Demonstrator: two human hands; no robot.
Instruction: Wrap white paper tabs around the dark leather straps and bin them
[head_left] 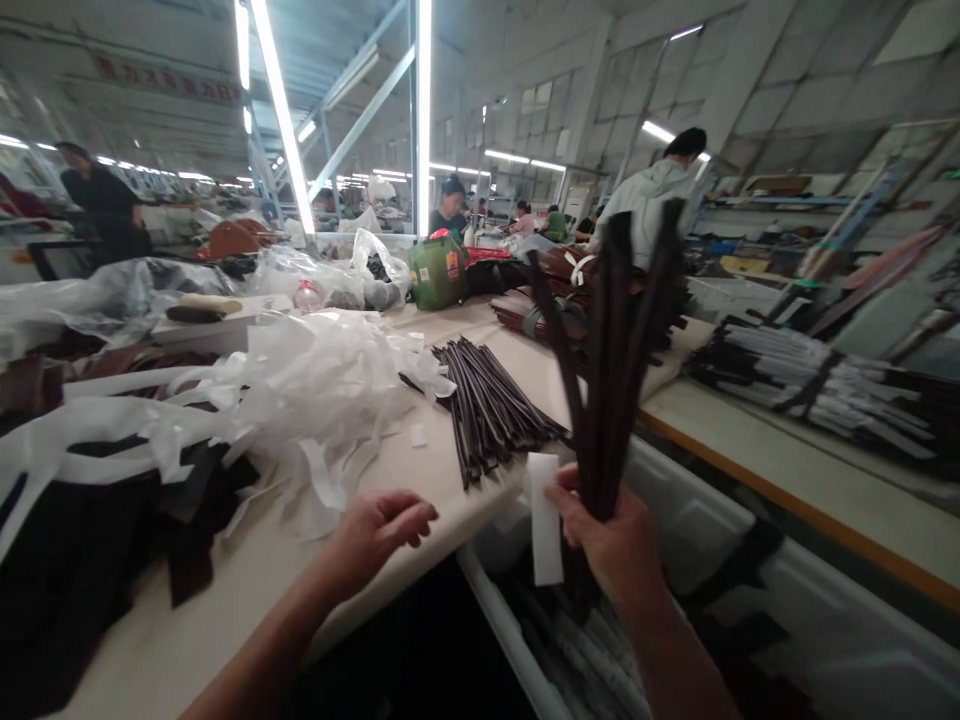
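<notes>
My right hand (pixel 611 535) is closed round a bundle of dark brown strips (pixel 604 370), which look like leather and fan out upward. A narrow white strip (pixel 545 520) hangs at its fingertips, beside the bundle. My left hand (pixel 382 535) is above the table near its front edge; its fingers are loosely bent with nothing in them. Between and beyond my hands, a pile of similar dark strips (pixel 495 405) lies on the pale tabletop (pixel 405 480). The lower ends of the held bundle are partly hidden by my right hand.
A heap of white backing strips (pixel 315 380) covers the table's left side, near dark pieces (pixel 90 560). Below my right hand stands a white bin (pixel 697 490). Wrapped bundles (pixel 825 380) lie on another table at right. A green container (pixel 437 272) and co-workers are farther back.
</notes>
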